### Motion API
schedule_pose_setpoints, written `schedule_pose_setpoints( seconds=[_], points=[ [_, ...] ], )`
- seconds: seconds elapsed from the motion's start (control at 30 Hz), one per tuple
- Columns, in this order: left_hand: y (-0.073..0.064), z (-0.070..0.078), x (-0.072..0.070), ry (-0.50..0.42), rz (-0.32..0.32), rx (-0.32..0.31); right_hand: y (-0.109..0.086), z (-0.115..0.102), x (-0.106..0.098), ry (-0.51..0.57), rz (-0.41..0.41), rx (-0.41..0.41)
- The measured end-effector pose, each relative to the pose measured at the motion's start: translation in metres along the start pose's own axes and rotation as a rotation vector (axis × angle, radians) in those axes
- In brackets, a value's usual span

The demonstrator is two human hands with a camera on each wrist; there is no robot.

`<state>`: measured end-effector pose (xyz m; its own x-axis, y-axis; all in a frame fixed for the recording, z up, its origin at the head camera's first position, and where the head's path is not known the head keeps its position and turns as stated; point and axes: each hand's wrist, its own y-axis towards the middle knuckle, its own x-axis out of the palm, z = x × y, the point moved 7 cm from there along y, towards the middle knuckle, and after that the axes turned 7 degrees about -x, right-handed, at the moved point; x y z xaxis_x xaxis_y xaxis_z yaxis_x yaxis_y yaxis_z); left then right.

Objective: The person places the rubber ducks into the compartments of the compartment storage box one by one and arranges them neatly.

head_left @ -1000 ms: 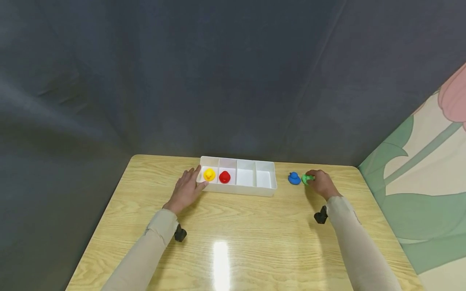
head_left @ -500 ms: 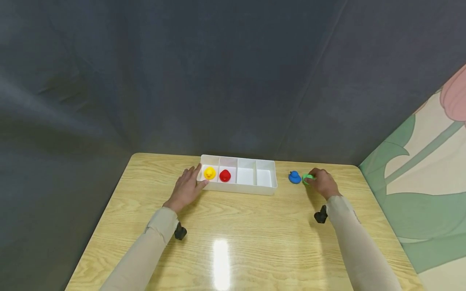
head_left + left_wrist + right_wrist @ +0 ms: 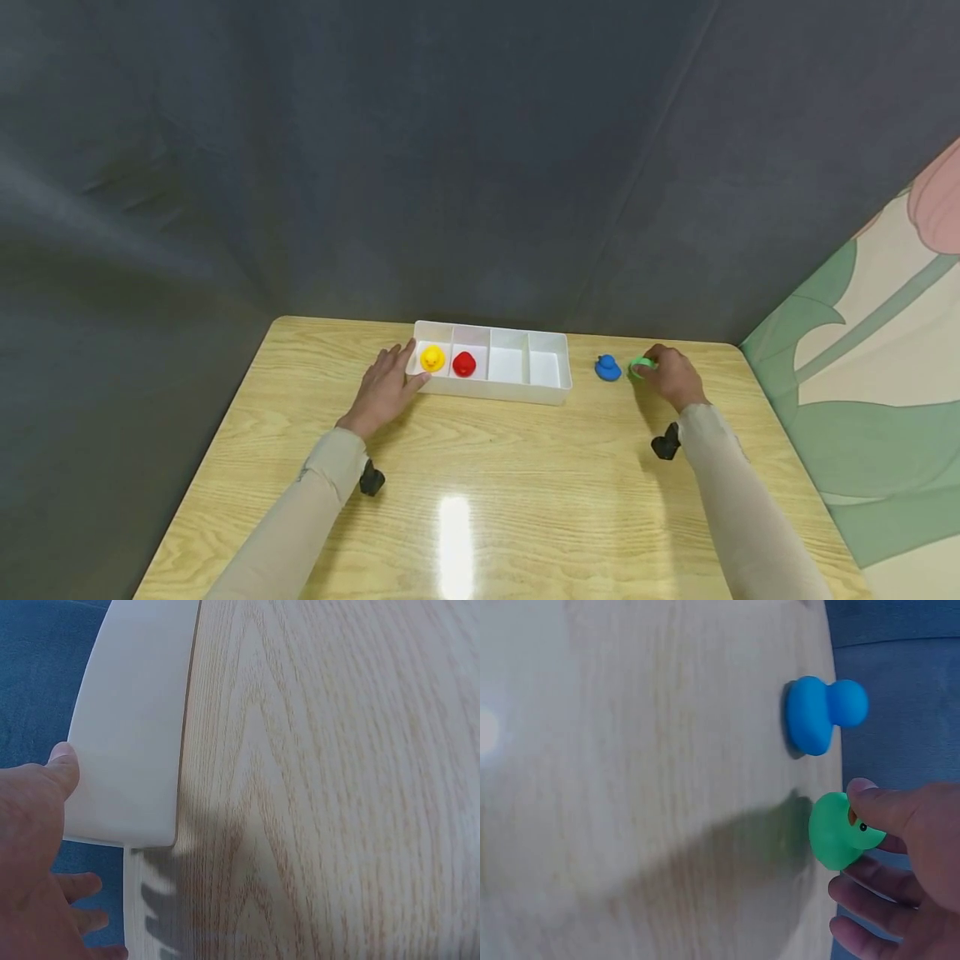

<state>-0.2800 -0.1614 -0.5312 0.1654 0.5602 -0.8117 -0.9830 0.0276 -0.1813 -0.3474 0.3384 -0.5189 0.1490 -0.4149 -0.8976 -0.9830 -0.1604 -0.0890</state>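
A green rubber duck (image 3: pixel 831 831) is pinched at its head between the thumb and fingers of my right hand (image 3: pixel 673 379). Close to its left on the table sits a blue rubber duck (image 3: pixel 607 367), untouched. My left hand (image 3: pixel 381 392) rests at the left end of a white divided tray (image 3: pixel 495 390). Its thumb (image 3: pixel 64 769) touches the tray's long wall, and the other fingers are spread past the corner. Inside the tray, a yellow rubber duck (image 3: pixel 432 358) occupies the leftmost compartment and a red duck (image 3: pixel 464 364) the one beside it. The two right compartments hold nothing.
The wooden table (image 3: pixel 525 483) carries everything, with its back edge just behind the tray and ducks. A dark cloth (image 3: pixel 480 167) hangs behind it. At the right stands a flower-patterned panel (image 3: pixel 885 375).
My right hand has shifted slightly right with the green duck, widening its gap from the blue duck. The left hand and the tray stay put.
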Motion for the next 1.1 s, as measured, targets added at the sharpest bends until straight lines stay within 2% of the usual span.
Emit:
schedule_pose_setpoints(
  seconds=[0.2,0.53,0.77,1.1],
  points=[
    [-0.001,0.000,0.000,0.027,-0.017,-0.013,0.003,-0.010,-0.013,0.004,0.076,-0.040],
    [-0.001,0.000,-0.001,0.025,-0.011,-0.013,0.009,-0.057,-0.030,0.038,0.177,-0.138],
    [-0.001,0.002,0.000,0.033,-0.004,-0.008,0.020,-0.076,-0.030,0.025,0.145,-0.153],
    [-0.002,0.005,-0.004,0.029,0.003,-0.004,0.029,-0.092,-0.027,0.030,0.078,-0.134]
  ],
)
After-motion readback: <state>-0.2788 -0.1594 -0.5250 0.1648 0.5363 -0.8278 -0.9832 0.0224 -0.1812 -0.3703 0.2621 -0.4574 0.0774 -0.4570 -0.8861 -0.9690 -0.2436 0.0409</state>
